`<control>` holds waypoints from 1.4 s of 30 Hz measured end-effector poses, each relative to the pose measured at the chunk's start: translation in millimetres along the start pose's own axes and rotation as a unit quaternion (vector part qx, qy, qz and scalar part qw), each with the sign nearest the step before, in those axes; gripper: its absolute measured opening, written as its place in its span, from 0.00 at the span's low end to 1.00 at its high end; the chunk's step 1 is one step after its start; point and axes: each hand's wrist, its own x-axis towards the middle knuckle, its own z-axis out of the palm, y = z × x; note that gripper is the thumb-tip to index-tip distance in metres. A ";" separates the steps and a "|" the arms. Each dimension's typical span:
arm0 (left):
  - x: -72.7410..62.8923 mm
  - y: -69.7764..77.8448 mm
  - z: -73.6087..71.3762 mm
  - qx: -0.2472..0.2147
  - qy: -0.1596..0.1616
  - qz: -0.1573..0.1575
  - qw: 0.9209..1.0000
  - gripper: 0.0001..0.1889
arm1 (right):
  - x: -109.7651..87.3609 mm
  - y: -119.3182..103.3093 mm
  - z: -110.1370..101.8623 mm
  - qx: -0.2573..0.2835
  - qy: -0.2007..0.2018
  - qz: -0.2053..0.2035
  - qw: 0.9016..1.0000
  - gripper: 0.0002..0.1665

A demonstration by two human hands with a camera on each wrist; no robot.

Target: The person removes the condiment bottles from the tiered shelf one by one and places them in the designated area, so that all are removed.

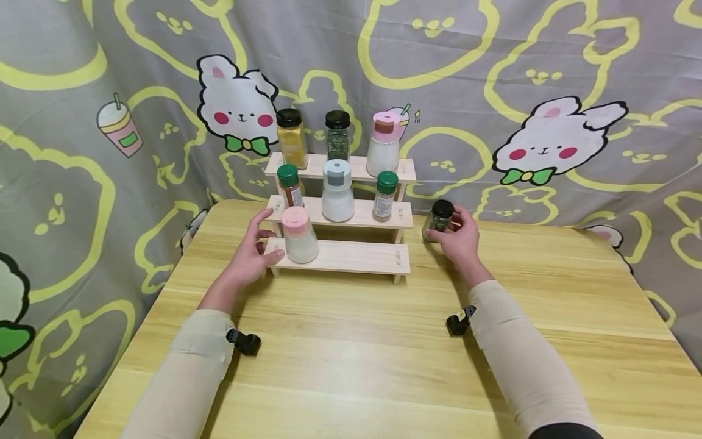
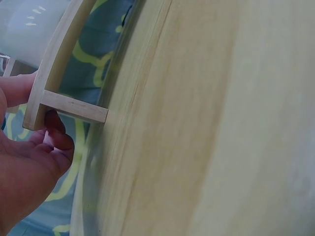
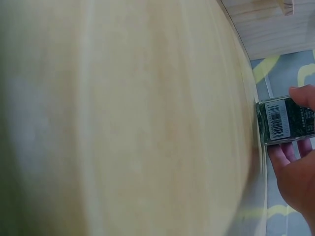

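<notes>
A three-tier wooden spice rack [image 1: 356,256] stands on the table. My left hand [image 1: 249,256] holds the left end of its lowest step, and in the left wrist view the thumb lies over the board [image 2: 44,73] with curled fingers beneath. Beside that thumb is a pink-capped shaker [image 1: 301,244] of white contents. To the right of the rack, my right hand [image 1: 462,241] grips a black-capped spice jar [image 1: 440,213] between thumb and fingers. In the right wrist view this spice jar [image 3: 285,120] shows dark green contents and a barcode label, its base at the table surface.
The middle step holds a green-capped jar [image 1: 289,183], a pale-capped shaker [image 1: 337,195] and another green-capped jar [image 1: 385,198]. On top are a yellow spice jar [image 1: 292,143], a black-capped jar [image 1: 337,137] and a pink-capped shaker [image 1: 384,149]. A patterned curtain [image 1: 439,73] hangs behind.
</notes>
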 end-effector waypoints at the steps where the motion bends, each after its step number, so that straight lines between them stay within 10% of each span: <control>1: 0.2 0.6 -0.1 -0.003 -0.001 -0.002 1.000 0.47 | 0.4 0.3 -0.1 -0.002 0.000 -0.001 1.000 0.46; 42: -0.6 1.2 0.7 0.000 0.000 -0.011 1.000 0.49 | -30.2 -20.1 -20.4 0.049 0.012 0.021 0.998 0.48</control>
